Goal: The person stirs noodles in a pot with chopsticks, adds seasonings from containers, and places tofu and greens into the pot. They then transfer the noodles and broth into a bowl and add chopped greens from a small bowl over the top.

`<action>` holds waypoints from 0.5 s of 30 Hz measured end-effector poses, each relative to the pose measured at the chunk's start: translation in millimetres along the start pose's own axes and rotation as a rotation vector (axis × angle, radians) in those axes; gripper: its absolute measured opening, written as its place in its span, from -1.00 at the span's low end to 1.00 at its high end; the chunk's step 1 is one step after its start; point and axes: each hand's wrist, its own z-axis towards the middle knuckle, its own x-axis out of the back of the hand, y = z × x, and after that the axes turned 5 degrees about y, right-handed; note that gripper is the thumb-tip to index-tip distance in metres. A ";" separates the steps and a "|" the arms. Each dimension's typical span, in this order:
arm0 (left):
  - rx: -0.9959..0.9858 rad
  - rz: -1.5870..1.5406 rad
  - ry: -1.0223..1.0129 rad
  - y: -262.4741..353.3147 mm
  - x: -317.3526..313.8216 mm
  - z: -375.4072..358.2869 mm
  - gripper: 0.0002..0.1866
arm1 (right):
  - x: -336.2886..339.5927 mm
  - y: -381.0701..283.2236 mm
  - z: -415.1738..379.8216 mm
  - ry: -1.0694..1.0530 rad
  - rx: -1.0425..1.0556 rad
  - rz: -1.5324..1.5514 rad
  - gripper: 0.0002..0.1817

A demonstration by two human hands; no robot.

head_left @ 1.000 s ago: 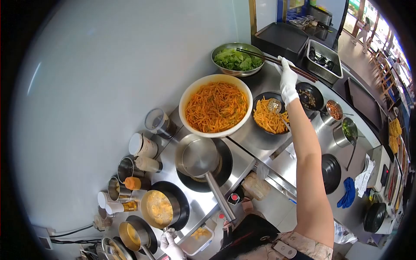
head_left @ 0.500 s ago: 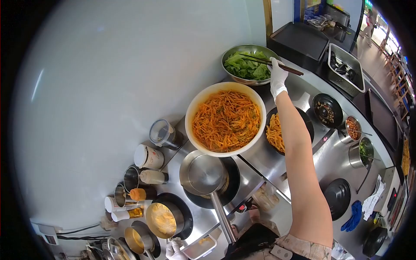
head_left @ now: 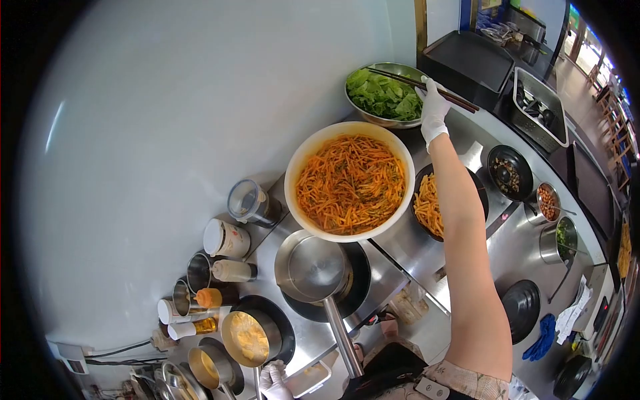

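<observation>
My right hand (head_left: 435, 107), in a white glove, grips a pair of dark chopsticks (head_left: 460, 101) at the right rim of a steel bowl (head_left: 390, 123). Their tips reach across leafy greens (head_left: 383, 95) in that bowl. Low in the view, my left hand (head_left: 275, 381), also gloved, has curled fingers beside the handle (head_left: 258, 381) of a saucepan holding yellowish food (head_left: 249, 335). Whether those fingers hold anything is hidden. A large cream bowl of orange-red shredded food (head_left: 351, 183) stands below the greens.
A steel pan (head_left: 312, 265) rests on a burner, its handle toward me. My right forearm partly covers a black pan of yellow strips (head_left: 428, 207). Bottles and jars (head_left: 227, 239) line the wall. Small containers (head_left: 548, 202), a black plate (head_left: 521, 310) and blue gloves (head_left: 540, 337) are rightward.
The view has shifted slightly. My right hand still holds the chopsticks, which now lie a little higher over the greens. My left hand has moved slightly right of the saucepan handle.
</observation>
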 end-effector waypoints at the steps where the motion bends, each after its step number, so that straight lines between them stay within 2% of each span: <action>1: -0.005 0.003 -0.002 -1.8 1.0 0.5 -0.74 | 3.0 -4.9 1.8 -0.030 0.008 -0.007 -0.84; 3: -0.007 0.004 -0.008 -13.2 4.2 6.5 -0.73 | 9.1 -14.5 3.4 -0.077 0.027 -0.012 -0.80; 5: -0.157 0.044 0.036 -27.7 5.0 15.4 -0.76 | 14.0 -30.0 1.0 -0.104 0.045 -0.019 -0.79; 10: -0.183 0.031 0.024 -25.7 7.3 9.6 -0.75 | 22.1 -79.8 -19.5 -0.175 0.075 0.002 -0.79; 11: -0.183 0.046 0.001 -30.5 12.1 12.3 -0.76 | 25.5 -95.1 -29.7 -0.249 0.130 -0.064 -0.80; 12: -0.176 0.063 -0.011 -38.4 19.1 14.6 -0.77 | 31.1 -110.0 -42.7 -0.326 0.241 -0.204 -0.80; 13: -0.186 0.086 -0.018 -39.9 24.3 16.2 -0.77 | 36.4 -133.9 -68.8 -0.430 0.837 -0.894 -0.77; 14: -0.182 0.116 -0.010 -38.3 27.3 14.4 -0.78 | 42.7 -145.9 -84.8 -0.421 1.002 -1.079 -0.70; 15: -0.145 0.034 0.027 -35.8 27.8 9.6 -0.80 | 38.5 -164.1 -118.4 -0.432 0.911 -1.120 -0.70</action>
